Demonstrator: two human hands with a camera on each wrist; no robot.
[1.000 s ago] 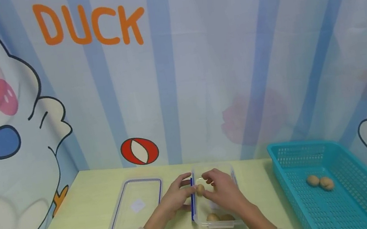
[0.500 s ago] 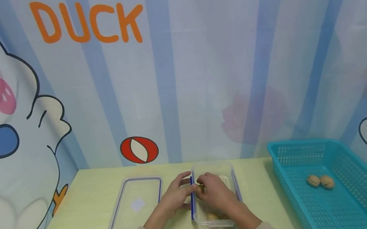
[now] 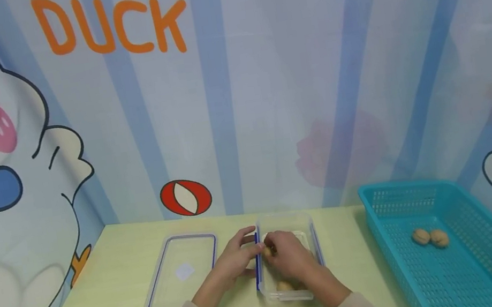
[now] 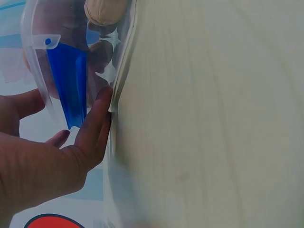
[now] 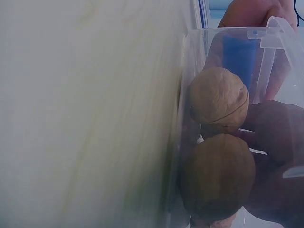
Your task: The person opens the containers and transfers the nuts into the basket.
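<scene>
A clear plastic food container [image 3: 274, 294] with blue side latches stands on the table, its top uncovered. My left hand [image 3: 235, 261] holds its left wall, thumb at the rim; in the left wrist view the fingers [image 4: 92, 128] lie along the outside beside the blue latch [image 4: 71, 85]. My right hand [image 3: 290, 254] reaches inside, fingertips pinching a walnut [image 3: 267, 252] by the left wall. Another walnut [image 3: 284, 286] lies at the near end. Through the clear wall, the right wrist view shows two walnuts [image 5: 218, 178] close up and part of a third below. My right hand hides some contents.
A clear lid [image 3: 200, 286] with a blue seal lies flat left of the container. To the right stands a turquoise perforated basket [image 3: 462, 275] with two walnuts [image 3: 430, 238] in it. A striped duck-print curtain [image 3: 265, 90] hangs behind the table.
My right hand has moved left and down inside the container, its fingers closing in on the walnut by the left wall. My left hand has stayed on the container. The head view has shifted slightly.
</scene>
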